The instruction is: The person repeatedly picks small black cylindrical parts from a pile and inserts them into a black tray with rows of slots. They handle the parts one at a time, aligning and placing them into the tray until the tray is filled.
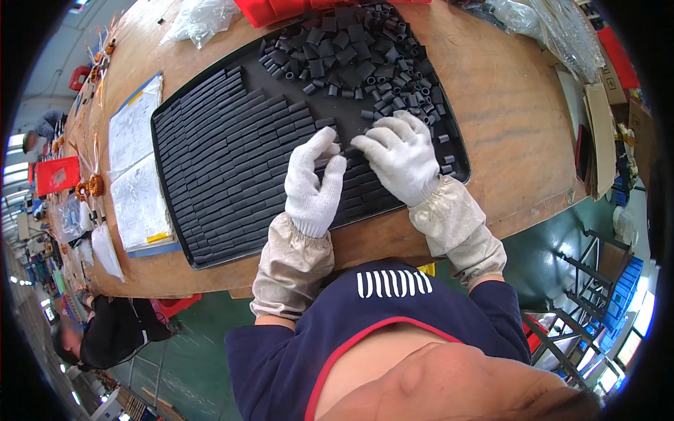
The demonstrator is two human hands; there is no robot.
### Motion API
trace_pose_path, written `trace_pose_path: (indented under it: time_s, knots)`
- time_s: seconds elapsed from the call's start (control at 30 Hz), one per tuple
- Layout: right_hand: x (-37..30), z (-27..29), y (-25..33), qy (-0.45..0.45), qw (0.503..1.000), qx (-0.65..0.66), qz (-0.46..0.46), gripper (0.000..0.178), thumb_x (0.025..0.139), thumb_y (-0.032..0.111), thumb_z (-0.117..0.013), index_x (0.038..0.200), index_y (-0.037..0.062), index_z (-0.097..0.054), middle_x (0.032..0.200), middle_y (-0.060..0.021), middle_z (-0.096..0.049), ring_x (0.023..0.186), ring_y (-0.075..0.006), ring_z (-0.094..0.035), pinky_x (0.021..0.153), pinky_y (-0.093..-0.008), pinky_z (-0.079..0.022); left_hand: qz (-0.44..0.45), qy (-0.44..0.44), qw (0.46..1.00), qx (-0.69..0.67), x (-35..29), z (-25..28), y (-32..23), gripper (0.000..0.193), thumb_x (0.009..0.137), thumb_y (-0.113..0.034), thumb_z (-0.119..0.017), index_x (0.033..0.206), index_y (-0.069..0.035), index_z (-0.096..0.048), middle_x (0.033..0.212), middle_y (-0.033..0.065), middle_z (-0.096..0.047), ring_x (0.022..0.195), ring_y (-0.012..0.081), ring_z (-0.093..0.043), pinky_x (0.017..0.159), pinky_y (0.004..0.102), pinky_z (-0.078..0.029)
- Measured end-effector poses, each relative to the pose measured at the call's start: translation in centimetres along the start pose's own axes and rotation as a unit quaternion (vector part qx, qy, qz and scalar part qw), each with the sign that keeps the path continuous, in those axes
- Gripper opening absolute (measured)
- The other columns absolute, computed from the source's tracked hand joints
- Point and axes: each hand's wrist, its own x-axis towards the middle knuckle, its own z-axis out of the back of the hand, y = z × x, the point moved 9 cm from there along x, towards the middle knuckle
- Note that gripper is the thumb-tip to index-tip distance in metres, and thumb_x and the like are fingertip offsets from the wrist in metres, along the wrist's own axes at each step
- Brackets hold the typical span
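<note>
Black tray [335, 109]: black tubes [225, 151] lined in rows at left, loose pieces [361, 52] heaped upper right. Left hand [314, 184] narrowly parted, right hand [401, 156] curled, both held over tray; whether anything is pinched can't be told.

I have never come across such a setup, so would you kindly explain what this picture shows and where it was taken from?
There is no machine: these are a person's left hand and right hand, in white gloves. The picture comes from a head-worn fisheye camera looking down, so straight edges bend. On the wooden table sits a black tray. Neat rows of black cylindrical pieces fill its left side; loose black pieces are heaped toward its far right. Paper sheets lie left of the tray. Both hands are over the tray; whether either grips a piece is unclear.
</note>
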Motion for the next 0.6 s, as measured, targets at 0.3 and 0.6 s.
trace_pose_path:
  time_s: [0.3,0.6]
  knots:
    - [0.3,3.3,-2.6,-0.082,0.995,-0.039,-0.049,0.032,0.076,0.01,-0.078,0.105,0.0226,-0.076,0.103,0.0024,-0.068,0.112,-0.0252,-0.064,0.105,-0.0441,-0.044,-0.072,0.022,0.996,0.055,0.3,-0.7,-1.1,0.037,0.092,0.002,-0.072,0.128,-0.005,-0.067,0.11,0.0106,-0.068,0.097,0.0223,-0.069,0.088,0.0333,-0.057]
    - [-2.9,6.7,-13.1,-0.029,0.962,-0.165,-0.214,0.03,0.085,0.024,-0.08,0.114,0.0179,-0.076,0.111,-0.004,-0.073,0.112,-0.0288,-0.066,0.099,-0.0452,-0.047,-0.106,0.062,0.989,0.086,0.1,-1.2,-1.9,0.035,0.095,0.003,-0.069,0.13,-0.003,-0.067,0.114,0.0112,-0.069,0.1,0.0209,-0.068,0.09,0.0322,-0.056]
